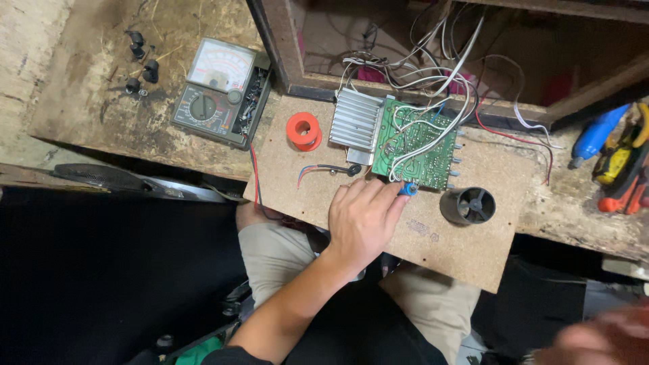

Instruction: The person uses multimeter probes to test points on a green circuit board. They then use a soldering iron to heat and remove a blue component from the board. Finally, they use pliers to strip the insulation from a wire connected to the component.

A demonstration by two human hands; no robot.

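here, a small blue part [407, 190] sits at the near edge of a green circuit board [418, 144], which lies flat on a sheet of brown board [466, 250] across the person's lap. the left hand [362, 220] lies palm down on that sheet, its fingertips [395, 191] curled in and touching the blue part; whether they pinch it or only press on it cannot be told. the right hand [595, 338] is a blur at the lower right corner, and its grip cannot be told either. a ribbed metal heat sink [355, 122] is joined to the circuit board's left side, and white wires [433, 74] run from the board up into an open wooden box [405, 47], so the circuit board appears out of its case but still wired to it. an orange spool [303, 130] stands just left of the heat sink; a short black-tipped lead [331, 169] lies between spool and hand. a dark round fan [468, 205] rests to the right of the hand. farther left, on the worn bench, is a dial meter [220, 91], its face pale above a dark round knob, with black knobs [140, 64] beyond it. coloured tools [618, 159] lie at the far right.
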